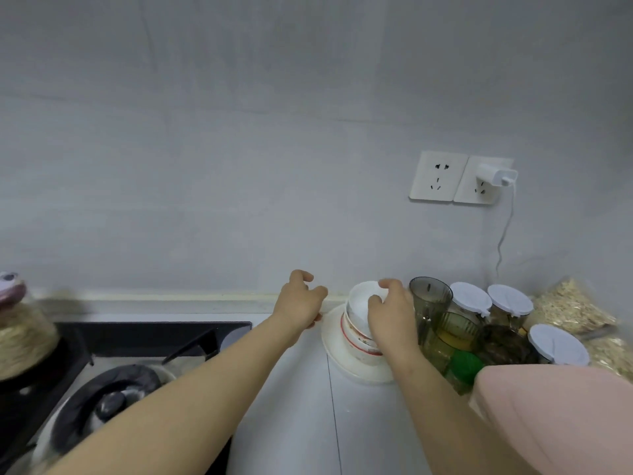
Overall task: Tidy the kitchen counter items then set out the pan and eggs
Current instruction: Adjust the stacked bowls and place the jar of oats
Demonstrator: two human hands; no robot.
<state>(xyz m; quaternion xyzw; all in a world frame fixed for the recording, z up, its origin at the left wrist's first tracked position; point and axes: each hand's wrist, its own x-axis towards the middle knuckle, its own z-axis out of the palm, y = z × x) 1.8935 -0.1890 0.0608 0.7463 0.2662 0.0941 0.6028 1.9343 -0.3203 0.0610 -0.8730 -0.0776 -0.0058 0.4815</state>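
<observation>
The white tabletop [291, 406] has a black stove [154, 334] set in at its left. Toward the right, by the wall, a white plate [334, 351] with stacked bowls [356, 334] stands just beside green-tinted cups [431, 299], white-lidded jars [470, 298] and bags of grain [572, 306].

Three lidded jars [470, 298], two cups [431, 298], two sockets [438, 176], one plate [334, 349], one bowl stack [356, 332].

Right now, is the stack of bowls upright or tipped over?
Upright: the bowls sit nested, open side up, on the white plate; the right hand grips the top rim.
</observation>
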